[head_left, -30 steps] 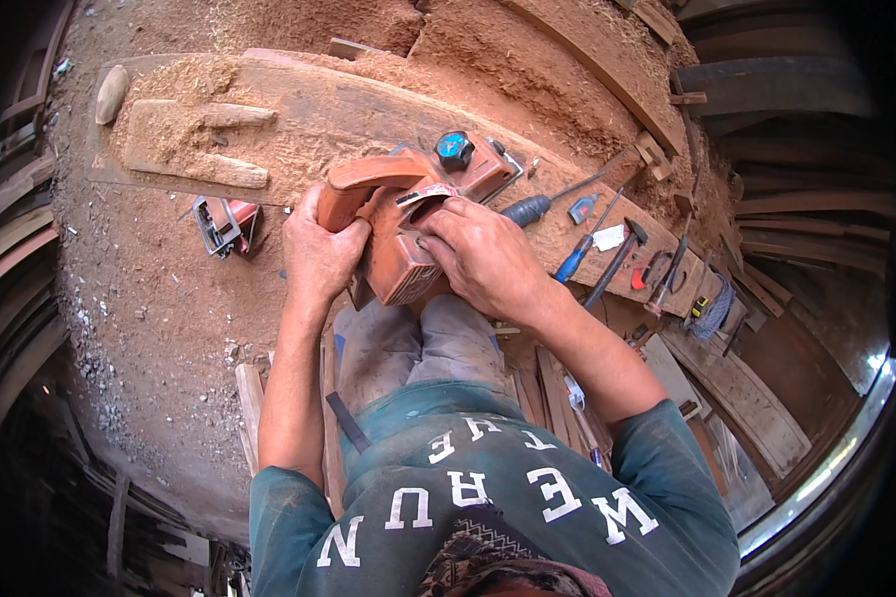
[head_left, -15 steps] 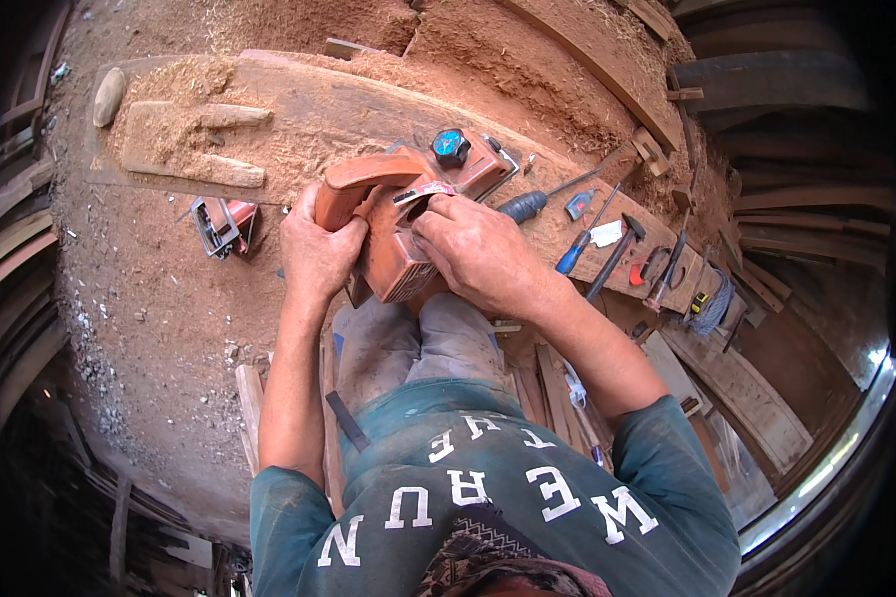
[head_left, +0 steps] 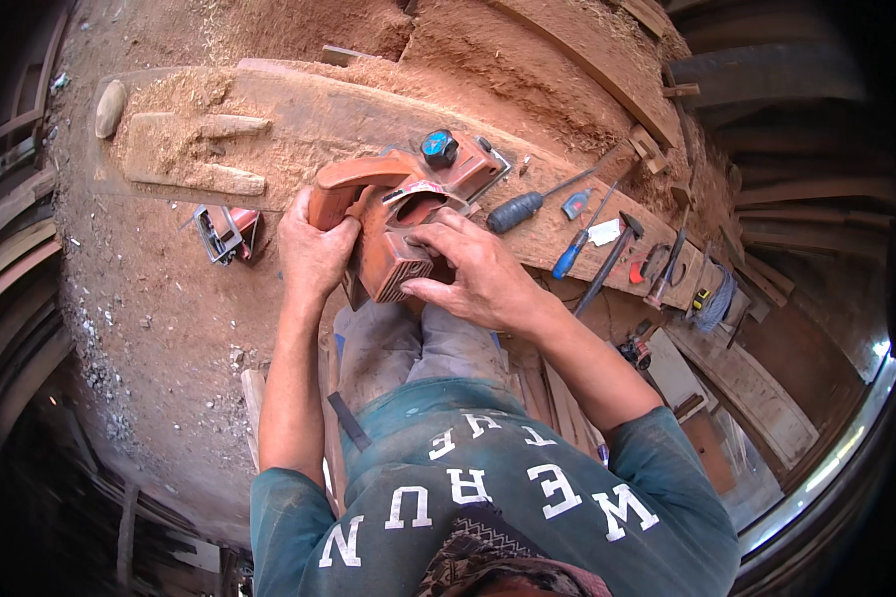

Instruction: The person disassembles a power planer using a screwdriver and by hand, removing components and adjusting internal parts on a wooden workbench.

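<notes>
An orange electric planer [head_left: 386, 261] with a dark knob [head_left: 438, 148] rests at a tilt between the wooden plank [head_left: 319, 104] and my knees. My left hand [head_left: 309, 249] grips the planer's curved handle, fingers wrapped round it. My right hand [head_left: 473, 274] holds the near end of the housing, thumb low and fingertips beside a dark opening. Just right of the planer lie a black-handled screwdriver [head_left: 516, 210], a small grey-blue piece [head_left: 576, 204], a blue-handled screwdriver [head_left: 570, 256] and a dark hammer [head_left: 609, 267].
A small red-and-metal power tool [head_left: 231, 234] lies below the plank at left. A red clamp-like tool [head_left: 645, 264] and coiled rope [head_left: 712, 306] sit at the plank's right. Sawdust mounds [head_left: 538, 75] rise behind. Stacked boards [head_left: 806, 199] line both sides.
My right hand has shifted down along the planer's end, its thumb now showing lower, and more of the opening is uncovered. The planer and my left hand have moved slightly left.
</notes>
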The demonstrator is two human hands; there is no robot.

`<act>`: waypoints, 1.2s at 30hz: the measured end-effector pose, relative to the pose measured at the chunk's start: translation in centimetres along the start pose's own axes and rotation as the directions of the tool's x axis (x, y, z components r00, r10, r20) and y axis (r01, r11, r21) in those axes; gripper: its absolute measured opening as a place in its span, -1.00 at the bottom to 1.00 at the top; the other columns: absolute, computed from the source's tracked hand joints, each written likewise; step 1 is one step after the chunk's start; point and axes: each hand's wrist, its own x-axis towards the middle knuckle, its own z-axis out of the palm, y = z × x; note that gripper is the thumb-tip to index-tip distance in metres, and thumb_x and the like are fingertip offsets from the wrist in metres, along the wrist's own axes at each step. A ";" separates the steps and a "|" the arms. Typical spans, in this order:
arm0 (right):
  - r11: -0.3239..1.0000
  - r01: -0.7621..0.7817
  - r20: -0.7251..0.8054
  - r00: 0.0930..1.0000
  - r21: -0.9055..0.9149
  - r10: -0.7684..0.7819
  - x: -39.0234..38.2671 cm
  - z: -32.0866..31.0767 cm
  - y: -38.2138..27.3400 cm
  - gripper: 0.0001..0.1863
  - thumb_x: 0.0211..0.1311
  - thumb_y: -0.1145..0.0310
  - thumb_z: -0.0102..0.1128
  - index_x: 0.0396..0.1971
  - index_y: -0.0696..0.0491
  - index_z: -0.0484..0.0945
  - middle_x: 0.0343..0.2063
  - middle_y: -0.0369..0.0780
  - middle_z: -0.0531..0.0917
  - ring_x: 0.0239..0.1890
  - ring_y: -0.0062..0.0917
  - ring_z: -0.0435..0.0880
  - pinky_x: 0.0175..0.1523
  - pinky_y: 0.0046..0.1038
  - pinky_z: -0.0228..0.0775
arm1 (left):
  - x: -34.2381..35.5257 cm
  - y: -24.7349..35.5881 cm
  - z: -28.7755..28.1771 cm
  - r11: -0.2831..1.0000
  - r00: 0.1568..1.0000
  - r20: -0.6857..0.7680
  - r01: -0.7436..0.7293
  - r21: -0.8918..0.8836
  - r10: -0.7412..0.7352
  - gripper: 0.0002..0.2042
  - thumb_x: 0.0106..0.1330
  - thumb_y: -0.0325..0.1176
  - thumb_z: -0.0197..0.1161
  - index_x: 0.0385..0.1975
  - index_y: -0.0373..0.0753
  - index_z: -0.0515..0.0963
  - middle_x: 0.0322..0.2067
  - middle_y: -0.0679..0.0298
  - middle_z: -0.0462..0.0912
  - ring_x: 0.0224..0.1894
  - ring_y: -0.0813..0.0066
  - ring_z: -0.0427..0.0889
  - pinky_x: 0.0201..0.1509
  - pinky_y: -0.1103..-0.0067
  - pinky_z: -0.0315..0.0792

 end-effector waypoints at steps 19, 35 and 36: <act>0.972 -0.220 -0.080 0.971 0.080 0.227 -3.7 2.7 1.8 -0.31 0.10 0.02 0.55 0.16 0.01 0.49 -0.10 0.12 0.73 0.00 0.12 0.72 0.07 0.05 0.59 | -2.3 0.2 2.6 0.949 0.965 -0.010 -0.259 -0.179 0.261 -0.64 0.39 -0.26 0.50 0.02 -0.39 0.65 -0.13 0.23 0.79 -0.11 0.55 0.69 0.02 0.55 0.57; 0.969 -0.110 -0.193 0.969 0.223 0.154 0.4 3.5 1.0 -0.54 0.19 0.18 0.38 0.03 0.10 0.65 -0.15 0.09 0.76 0.01 0.03 0.75 0.09 0.01 0.58 | -4.2 10.7 -3.0 0.718 0.677 0.675 -0.622 0.313 0.293 -0.35 0.03 -0.51 0.60 0.22 -0.19 0.55 0.30 0.03 0.44 0.29 -0.01 0.53 0.32 0.27 0.48; 0.964 -0.101 -0.191 0.970 0.247 0.150 1.2 4.1 1.7 -0.52 0.17 0.18 0.42 0.06 0.09 0.68 -0.08 0.07 0.76 0.05 -0.01 0.74 0.11 -0.03 0.57 | -3.2 9.5 -3.3 0.653 0.644 0.690 -0.683 0.326 0.329 -0.30 -0.05 -0.57 0.64 0.19 -0.22 0.54 0.31 0.05 0.39 0.29 0.04 0.53 0.25 0.31 0.55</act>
